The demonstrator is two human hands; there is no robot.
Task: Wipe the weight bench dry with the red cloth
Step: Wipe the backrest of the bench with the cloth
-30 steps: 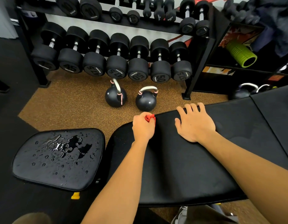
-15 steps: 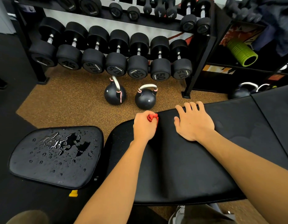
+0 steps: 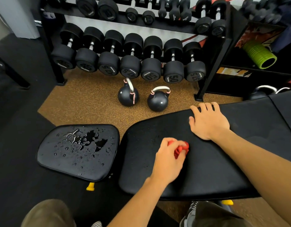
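Red cloth [image 3: 180,149]: bunched, gripped in the left hand [image 3: 167,159], drawn back from the far edge of the weight bench [image 3: 206,174] to mid-pad; mostly hidden by curled fingers, motion-blurred. Right hand [image 3: 208,123]: unmoved, fingers flat, lightly spread at the far edge. Seat pad [image 3: 76,153]: still beaded with water.

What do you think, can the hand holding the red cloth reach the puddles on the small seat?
Probably yes. The left hand grips the red cloth on the long pad right beside the small seat, and only a narrow gap lies between them.
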